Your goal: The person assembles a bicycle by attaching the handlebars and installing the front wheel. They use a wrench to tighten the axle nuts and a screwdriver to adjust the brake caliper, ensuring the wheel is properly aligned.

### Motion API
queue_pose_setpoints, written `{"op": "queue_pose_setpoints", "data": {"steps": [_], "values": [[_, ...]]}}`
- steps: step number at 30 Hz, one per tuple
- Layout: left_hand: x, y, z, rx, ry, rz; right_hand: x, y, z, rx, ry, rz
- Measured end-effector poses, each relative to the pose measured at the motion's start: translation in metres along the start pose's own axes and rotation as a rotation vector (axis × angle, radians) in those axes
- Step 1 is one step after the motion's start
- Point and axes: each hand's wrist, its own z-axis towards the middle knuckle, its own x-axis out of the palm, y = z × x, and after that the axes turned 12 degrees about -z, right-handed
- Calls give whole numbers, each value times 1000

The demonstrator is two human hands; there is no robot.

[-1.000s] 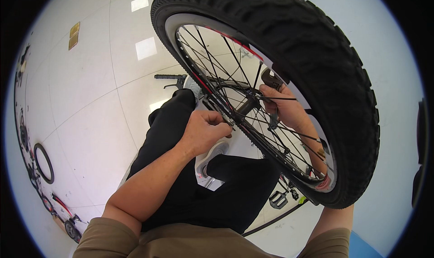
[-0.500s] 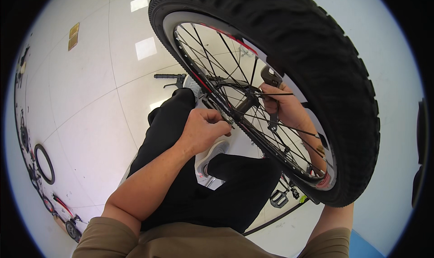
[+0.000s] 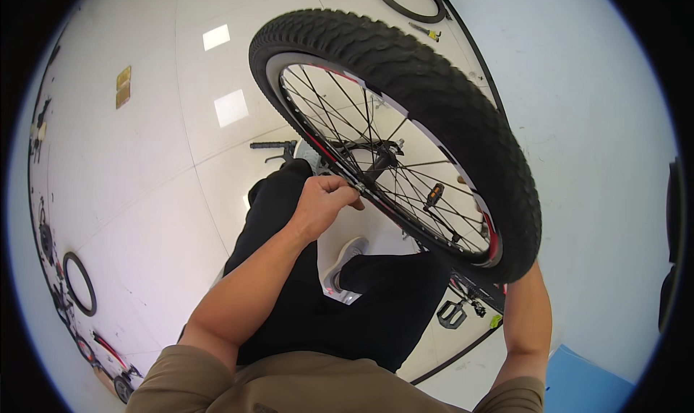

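Glossy tiled floor [image 3: 159, 218] across left and middle, pale wall [image 3: 593, 160] at right; wheel [image 3: 463, 116] leaning, centre to upper right, above the legs [image 3: 390, 279]. Right hand [image 3: 480, 209] mostly hidden behind it, can't tell its fingers; left hand [image 3: 322, 207] has fingers curled in at the near end of the hub [image 3: 380, 165], can't tell whether they pinch it; reads as hub work, next move calls for a steady wheel.
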Motion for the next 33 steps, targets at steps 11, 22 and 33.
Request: {"op": "queue_pose_setpoints", "data": {"steps": [11,22,33], "values": [[-14,2,-2,22,97,-96,5,44,-110,-687,-365,-224],[5,-95,-28,621,-336,302,16,15,-114,-685,-643,-367],[99,-222,10,948,-247,1067,26,17,-113,-571,-771,-407]]}}
